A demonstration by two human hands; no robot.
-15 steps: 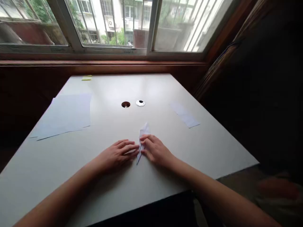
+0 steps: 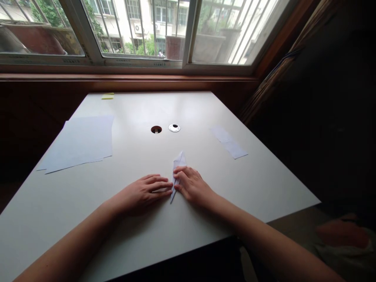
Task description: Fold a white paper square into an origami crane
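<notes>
A narrow piece of folded white paper (image 2: 179, 159) lies on the white table (image 2: 135, 239), pointed at its far end and tapering to a thin tip toward me. My right hand (image 2: 192, 185) grips its right side, fingers bent over the middle and the thumb low near the lower tip. From the left, my left hand (image 2: 148, 190) lies on the table with its fingers stretched out. Its fingertips reach the left edge of the paper. The middle of the paper is partly hidden under my right fingers.
Several large white sheets (image 2: 82, 141) lie at the left edge. Paper strips (image 2: 230, 143) rest on the right. Farther back are a round hole (image 2: 156, 129), a round cover (image 2: 174, 128) and a yellow-edged item (image 2: 107, 96). A window (image 2: 141, 31) stands beyond the table.
Very little differs. The left fingers have shifted slightly against the paper's edge, while the right hand keeps its hold and the paper stays in place.
</notes>
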